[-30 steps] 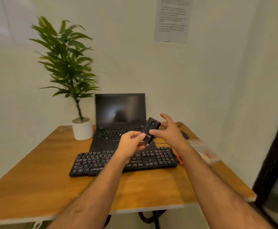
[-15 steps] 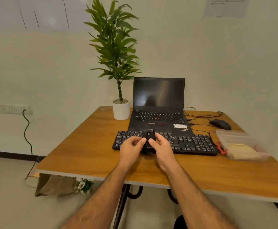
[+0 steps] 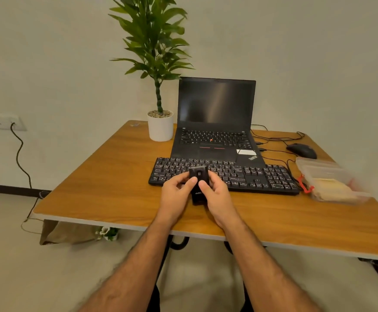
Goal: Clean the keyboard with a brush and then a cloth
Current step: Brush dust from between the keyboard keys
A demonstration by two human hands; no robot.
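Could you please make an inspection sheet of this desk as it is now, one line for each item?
Surface: wooden desk, bare on its left part.
Job's things: black keyboard lies flat in front of the open laptop; a small black case, possibly the brush, is held above it. Cloth: cannot confirm; something pale lies in the plastic box.
Clutter: potted plant, mouse.
Hands: left hand and right hand both grip the case.
Cables: thin black cables run right of the laptop; one cord hangs from the wall socket.
Surroundings: plain wall, paper bag under the desk.
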